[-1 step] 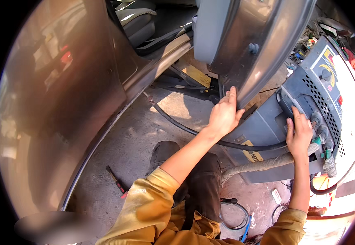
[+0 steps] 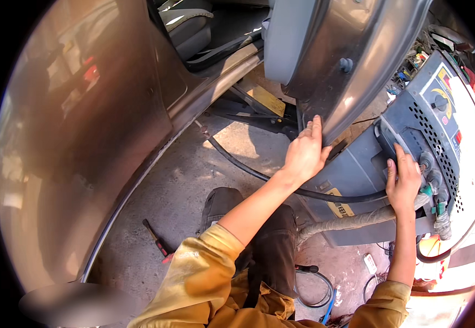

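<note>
Yellow dk-print label (image 2: 343, 210) on machine (image 2: 352, 170) nr R hand (image 2: 405, 181).

The car door (image 2: 325, 82) is bronze-brown; the machine (image 2: 352, 172) blue-grey, with dotted rows of black holes (image 2: 428, 131) and a yellow label (image 2: 342, 209). Sleeves (image 2: 202, 270) are mustard yellow, trousers (image 2: 273, 235) dark brown, the hose (image 2: 360, 198) black, the floor (image 2: 166, 191) grey.

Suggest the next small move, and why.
I'd probably ease the open car door slightly away from the grey machine with the left hand: its fingers appear to rest at the door's lower edge, the right hand is at the machine, and door and machine look close.
</note>
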Action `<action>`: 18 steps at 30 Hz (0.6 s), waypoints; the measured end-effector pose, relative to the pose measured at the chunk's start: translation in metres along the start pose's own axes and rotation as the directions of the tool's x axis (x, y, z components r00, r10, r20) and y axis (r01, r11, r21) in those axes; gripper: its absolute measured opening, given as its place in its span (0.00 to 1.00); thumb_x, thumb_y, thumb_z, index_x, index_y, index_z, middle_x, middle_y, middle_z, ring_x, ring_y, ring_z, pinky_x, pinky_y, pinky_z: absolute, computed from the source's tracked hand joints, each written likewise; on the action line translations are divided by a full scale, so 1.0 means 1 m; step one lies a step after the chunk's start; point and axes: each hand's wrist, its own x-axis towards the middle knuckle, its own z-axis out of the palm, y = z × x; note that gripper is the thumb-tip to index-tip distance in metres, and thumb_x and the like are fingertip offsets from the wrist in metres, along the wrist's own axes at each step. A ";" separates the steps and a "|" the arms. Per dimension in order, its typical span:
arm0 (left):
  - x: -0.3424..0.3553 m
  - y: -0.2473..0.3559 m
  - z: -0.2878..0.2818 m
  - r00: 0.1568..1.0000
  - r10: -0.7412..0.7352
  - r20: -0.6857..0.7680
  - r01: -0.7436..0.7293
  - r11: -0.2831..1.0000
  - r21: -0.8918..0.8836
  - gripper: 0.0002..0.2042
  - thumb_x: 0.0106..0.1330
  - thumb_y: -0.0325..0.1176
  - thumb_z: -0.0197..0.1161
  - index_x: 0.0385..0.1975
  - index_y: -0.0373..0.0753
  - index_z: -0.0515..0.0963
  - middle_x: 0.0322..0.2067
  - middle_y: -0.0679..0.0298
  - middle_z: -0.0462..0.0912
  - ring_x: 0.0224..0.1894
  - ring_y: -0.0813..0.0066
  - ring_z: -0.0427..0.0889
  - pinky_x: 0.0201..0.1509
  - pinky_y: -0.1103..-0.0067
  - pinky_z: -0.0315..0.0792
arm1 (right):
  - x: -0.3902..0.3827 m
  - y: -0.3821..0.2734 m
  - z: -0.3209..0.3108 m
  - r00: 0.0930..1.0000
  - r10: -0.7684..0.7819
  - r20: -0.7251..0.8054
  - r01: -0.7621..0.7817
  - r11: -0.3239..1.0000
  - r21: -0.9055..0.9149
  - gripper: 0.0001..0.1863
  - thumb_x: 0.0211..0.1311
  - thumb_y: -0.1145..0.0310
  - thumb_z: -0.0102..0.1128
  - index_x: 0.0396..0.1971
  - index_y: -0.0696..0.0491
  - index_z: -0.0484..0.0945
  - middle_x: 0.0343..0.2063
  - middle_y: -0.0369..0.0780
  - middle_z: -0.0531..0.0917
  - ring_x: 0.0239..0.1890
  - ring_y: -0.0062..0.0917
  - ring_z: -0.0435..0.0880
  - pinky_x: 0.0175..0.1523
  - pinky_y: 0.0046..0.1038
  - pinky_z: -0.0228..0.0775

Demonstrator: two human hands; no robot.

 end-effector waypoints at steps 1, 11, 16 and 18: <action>-0.002 0.003 -0.001 1.000 -0.005 -0.028 0.005 1.000 0.009 0.39 0.63 0.37 0.67 0.67 0.21 0.53 0.48 0.33 0.77 0.46 0.40 0.82 0.49 0.61 0.78 | -0.001 -0.001 0.001 1.000 -0.020 -0.009 0.020 1.000 -0.009 0.19 0.66 0.70 0.59 0.56 0.55 0.76 0.35 0.45 0.80 0.33 0.41 0.77 0.42 0.38 0.69; -0.027 -0.012 -0.001 0.997 -0.076 -0.004 0.072 0.966 -0.248 0.33 0.64 0.38 0.67 0.64 0.25 0.63 0.64 0.39 0.66 0.68 0.44 0.64 0.70 0.65 0.63 | -0.003 0.001 0.011 1.000 -0.014 -0.014 0.013 1.000 -0.022 0.19 0.67 0.71 0.58 0.57 0.56 0.77 0.41 0.47 0.82 0.39 0.41 0.80 0.47 0.35 0.70; -0.057 -0.039 -0.023 0.993 -0.115 0.037 0.121 0.925 -0.360 0.27 0.66 0.36 0.65 0.60 0.27 0.68 0.59 0.42 0.73 0.62 0.44 0.71 0.67 0.64 0.67 | -0.004 -0.015 0.033 0.992 -0.009 -0.122 0.004 0.999 -0.040 0.17 0.70 0.72 0.57 0.57 0.58 0.76 0.47 0.48 0.82 0.49 0.40 0.80 0.57 0.34 0.67; -0.071 -0.040 -0.046 0.973 -0.050 0.226 0.115 0.951 -0.286 0.25 0.66 0.36 0.64 0.58 0.28 0.70 0.59 0.44 0.73 0.62 0.46 0.72 0.67 0.64 0.67 | -0.011 -0.024 0.027 0.957 -0.083 -0.279 0.034 0.983 -0.179 0.16 0.69 0.75 0.57 0.55 0.61 0.77 0.48 0.49 0.81 0.49 0.39 0.80 0.56 0.35 0.69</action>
